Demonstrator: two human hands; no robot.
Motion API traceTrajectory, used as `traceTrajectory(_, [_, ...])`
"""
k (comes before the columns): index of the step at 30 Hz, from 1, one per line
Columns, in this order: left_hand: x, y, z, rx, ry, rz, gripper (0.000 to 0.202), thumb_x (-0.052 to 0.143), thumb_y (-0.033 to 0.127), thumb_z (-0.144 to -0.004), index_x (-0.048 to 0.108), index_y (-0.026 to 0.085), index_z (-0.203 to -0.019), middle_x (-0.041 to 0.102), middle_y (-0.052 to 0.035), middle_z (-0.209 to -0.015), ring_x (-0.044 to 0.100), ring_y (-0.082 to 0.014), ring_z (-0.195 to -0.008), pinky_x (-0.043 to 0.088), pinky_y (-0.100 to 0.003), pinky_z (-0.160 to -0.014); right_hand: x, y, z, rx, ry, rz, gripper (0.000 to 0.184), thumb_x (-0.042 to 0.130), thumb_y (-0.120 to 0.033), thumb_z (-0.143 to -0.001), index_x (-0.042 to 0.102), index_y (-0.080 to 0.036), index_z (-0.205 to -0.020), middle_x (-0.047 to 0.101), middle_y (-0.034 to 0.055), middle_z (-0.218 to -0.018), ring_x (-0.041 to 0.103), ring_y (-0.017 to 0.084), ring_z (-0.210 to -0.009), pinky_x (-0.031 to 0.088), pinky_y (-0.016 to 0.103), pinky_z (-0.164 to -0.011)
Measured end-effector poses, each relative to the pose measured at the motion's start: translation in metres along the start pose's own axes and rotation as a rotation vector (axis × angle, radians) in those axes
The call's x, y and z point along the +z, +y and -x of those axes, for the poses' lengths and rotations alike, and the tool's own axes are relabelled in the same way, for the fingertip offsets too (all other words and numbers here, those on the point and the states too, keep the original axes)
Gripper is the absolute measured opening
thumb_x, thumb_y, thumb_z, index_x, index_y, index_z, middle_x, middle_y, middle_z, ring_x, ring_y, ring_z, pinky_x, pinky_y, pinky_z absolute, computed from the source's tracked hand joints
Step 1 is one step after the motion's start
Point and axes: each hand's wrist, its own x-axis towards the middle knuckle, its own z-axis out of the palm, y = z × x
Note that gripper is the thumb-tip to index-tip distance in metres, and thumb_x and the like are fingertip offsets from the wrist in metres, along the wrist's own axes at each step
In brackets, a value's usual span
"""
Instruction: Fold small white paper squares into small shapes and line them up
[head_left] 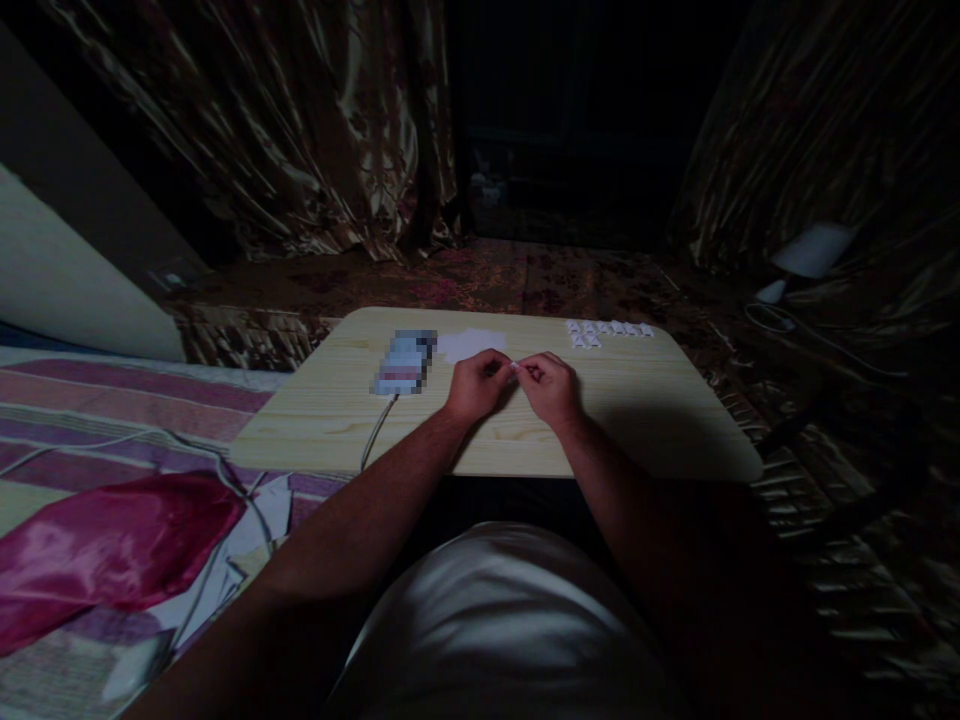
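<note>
My left hand (477, 383) and my right hand (551, 388) meet over the middle of a pale wooden lap table (660, 420). Both are curled, and together their fingertips pinch a tiny white piece (515, 367), too small to name. Just beyond the hands lies a white sheet of paper (469, 343). Several small white folded pieces (609, 331) sit in rows near the table's far right edge.
A blurred flat device (405, 362) lies on the table's left part, its cable (375, 432) running off the near edge. A striped bedspread (112, 410), a pink shiny bag (105, 545) and paper scraps are at left. Dark curtains (300, 130) hang behind.
</note>
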Motion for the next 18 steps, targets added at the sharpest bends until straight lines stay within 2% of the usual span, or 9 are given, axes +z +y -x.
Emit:
traceTrajectory(13, [-0.0028, 0.0014, 0.0024, 0.079, -0.023, -0.080, 0.024, 0.062, 0.038, -0.083, 0.073, 0.018, -0.083, 0.072, -0.0032, -0.076, 0.063, -0.0155, -0.069, 0.046, -0.025, -0.067, 0.0017, -0.0018, 0.0010, -0.017, 0.003, -0.027, 0.008, 0.060, -0.024, -0.082, 0.068, -0.020, -0.080, 0.060, 0.0003, -0.074, 0.050, 0.011, -0.060, 0.041, 0.025, -0.059])
traceTrajectory(18, [-0.0046, 0.0056, 0.0042, 0.141, -0.041, -0.182, 0.023, 0.059, 0.036, -0.085, 0.073, 0.018, -0.085, 0.073, -0.0053, -0.079, 0.063, -0.0166, -0.071, 0.046, -0.026, -0.066, 0.0004, -0.0029, 0.0010, -0.032, 0.008, -0.020, 0.008, 0.059, -0.021, -0.081, 0.066, -0.020, -0.077, 0.058, -0.0003, -0.073, 0.049, 0.011, -0.059, 0.041, 0.025, -0.058])
